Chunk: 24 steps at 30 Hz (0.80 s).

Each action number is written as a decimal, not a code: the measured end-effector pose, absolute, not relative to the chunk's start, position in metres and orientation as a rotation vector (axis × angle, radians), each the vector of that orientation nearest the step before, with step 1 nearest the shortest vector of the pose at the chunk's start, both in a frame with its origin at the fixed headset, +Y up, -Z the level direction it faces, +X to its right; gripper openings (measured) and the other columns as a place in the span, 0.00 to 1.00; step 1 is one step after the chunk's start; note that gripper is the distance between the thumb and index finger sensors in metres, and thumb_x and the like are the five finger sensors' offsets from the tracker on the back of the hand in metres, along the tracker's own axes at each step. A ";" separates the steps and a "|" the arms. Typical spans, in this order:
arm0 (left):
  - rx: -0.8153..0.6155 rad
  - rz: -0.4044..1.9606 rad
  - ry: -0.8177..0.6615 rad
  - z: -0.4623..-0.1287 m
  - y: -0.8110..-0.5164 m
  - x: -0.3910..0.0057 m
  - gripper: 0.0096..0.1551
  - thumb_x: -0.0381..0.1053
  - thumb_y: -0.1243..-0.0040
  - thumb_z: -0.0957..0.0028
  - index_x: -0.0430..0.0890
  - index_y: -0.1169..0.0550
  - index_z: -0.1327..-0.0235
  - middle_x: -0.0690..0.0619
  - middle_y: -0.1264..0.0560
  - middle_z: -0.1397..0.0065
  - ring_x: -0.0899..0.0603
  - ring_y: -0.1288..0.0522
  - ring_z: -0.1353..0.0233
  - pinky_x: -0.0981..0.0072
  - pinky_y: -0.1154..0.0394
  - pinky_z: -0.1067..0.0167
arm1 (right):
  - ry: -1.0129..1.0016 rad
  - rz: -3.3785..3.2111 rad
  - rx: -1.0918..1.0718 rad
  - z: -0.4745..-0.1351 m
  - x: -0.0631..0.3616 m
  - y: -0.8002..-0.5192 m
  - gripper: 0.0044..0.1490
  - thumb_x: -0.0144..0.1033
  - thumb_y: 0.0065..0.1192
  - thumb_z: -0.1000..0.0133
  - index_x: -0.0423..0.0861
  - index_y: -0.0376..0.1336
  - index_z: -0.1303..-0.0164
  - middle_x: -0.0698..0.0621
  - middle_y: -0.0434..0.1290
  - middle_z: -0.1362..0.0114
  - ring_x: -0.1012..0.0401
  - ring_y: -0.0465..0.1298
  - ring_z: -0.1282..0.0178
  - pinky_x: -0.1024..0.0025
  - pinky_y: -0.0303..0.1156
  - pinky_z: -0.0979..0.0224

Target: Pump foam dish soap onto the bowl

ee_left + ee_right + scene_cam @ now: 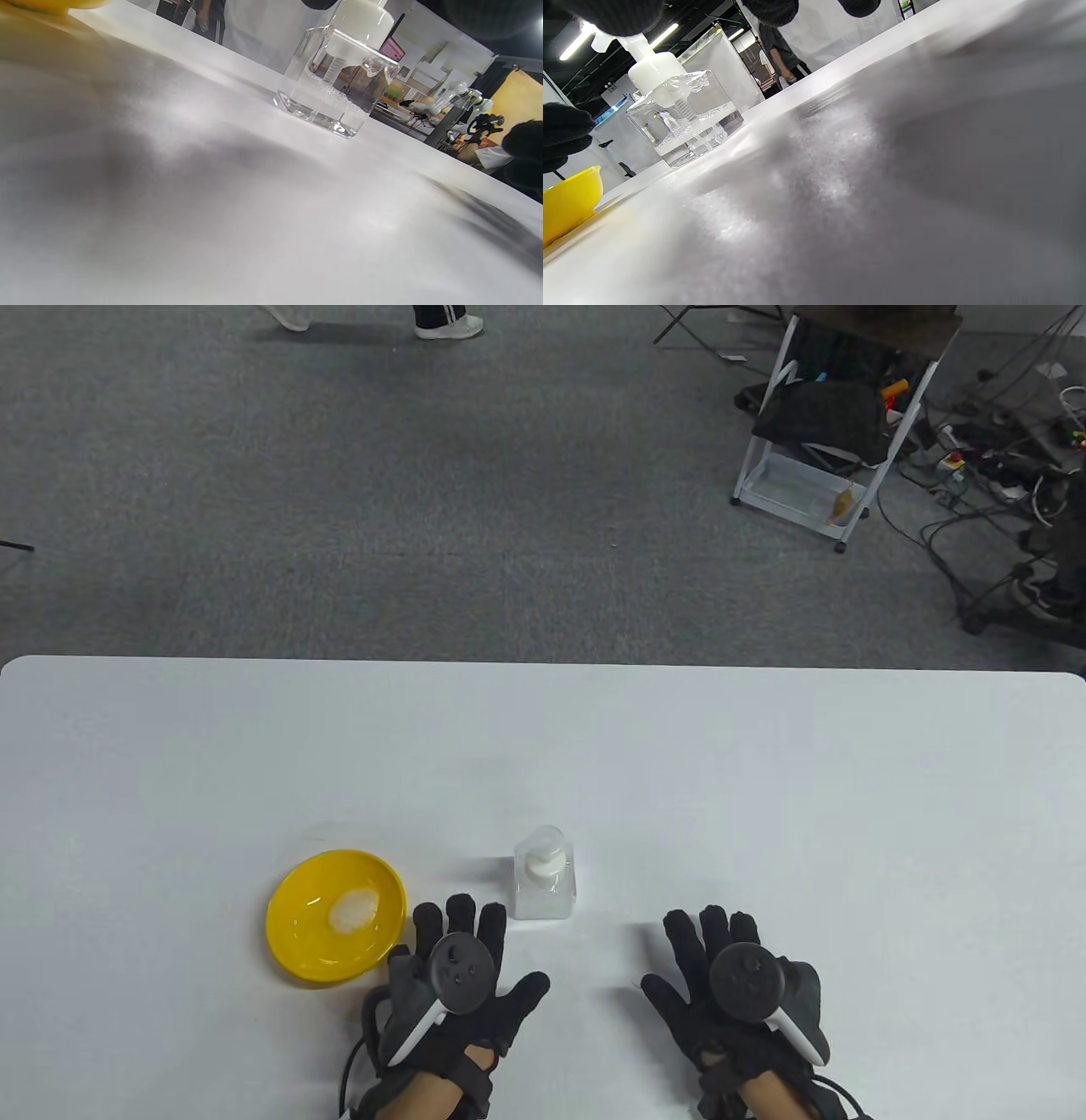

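Observation:
A clear square soap bottle [545, 884] with a white pump head stands on the white table [764, 780]. It also shows in the left wrist view [335, 97] and the right wrist view [683, 120]. A yellow bowl [335, 916] with a blob of white foam [353, 909] in it sits left of the bottle; its rim shows in the right wrist view [568, 203]. My left hand [462, 976] lies flat and empty on the table, between bowl and bottle, just in front of them. My right hand [734, 984] lies flat and empty, right of the bottle.
Beyond the table's far edge is grey carpet with a white wheeled rack [827, 424] and tangled cables [1001, 475] at the back right. A person's feet [445, 322] show at the top.

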<state>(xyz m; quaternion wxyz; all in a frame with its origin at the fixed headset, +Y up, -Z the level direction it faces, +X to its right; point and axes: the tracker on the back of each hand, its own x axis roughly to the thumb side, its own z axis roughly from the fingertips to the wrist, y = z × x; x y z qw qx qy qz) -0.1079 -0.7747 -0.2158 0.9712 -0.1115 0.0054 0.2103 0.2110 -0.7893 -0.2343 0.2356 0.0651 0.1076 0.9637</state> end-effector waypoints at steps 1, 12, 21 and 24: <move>-0.223 0.421 0.009 -0.215 -0.774 -0.107 0.57 0.83 0.51 0.64 0.63 0.52 0.23 0.54 0.63 0.15 0.35 0.70 0.17 0.24 0.61 0.29 | 0.300 2.641 0.177 -0.234 0.211 -0.789 0.54 0.71 0.44 0.53 0.59 0.38 0.19 0.36 0.35 0.15 0.34 0.30 0.20 0.13 0.31 0.40; -0.223 0.409 -0.011 -0.212 -0.775 -0.101 0.56 0.83 0.50 0.63 0.63 0.51 0.23 0.54 0.62 0.15 0.35 0.69 0.17 0.23 0.60 0.29 | 0.290 2.643 0.162 -0.233 0.212 -0.789 0.54 0.71 0.44 0.53 0.58 0.38 0.19 0.36 0.35 0.15 0.34 0.30 0.20 0.13 0.30 0.41; -0.226 0.408 -0.012 -0.211 -0.775 -0.101 0.56 0.82 0.50 0.63 0.62 0.51 0.23 0.53 0.62 0.15 0.35 0.69 0.17 0.23 0.60 0.29 | 0.287 2.646 0.143 -0.232 0.213 -0.788 0.54 0.70 0.44 0.53 0.58 0.38 0.19 0.36 0.35 0.15 0.34 0.29 0.19 0.14 0.29 0.40; -0.217 0.406 -0.013 -0.211 -0.776 -0.100 0.56 0.82 0.50 0.63 0.62 0.51 0.23 0.53 0.62 0.15 0.34 0.69 0.17 0.23 0.59 0.30 | 0.284 2.651 0.141 -0.232 0.214 -0.788 0.54 0.70 0.44 0.53 0.58 0.38 0.19 0.36 0.35 0.15 0.34 0.29 0.19 0.14 0.30 0.40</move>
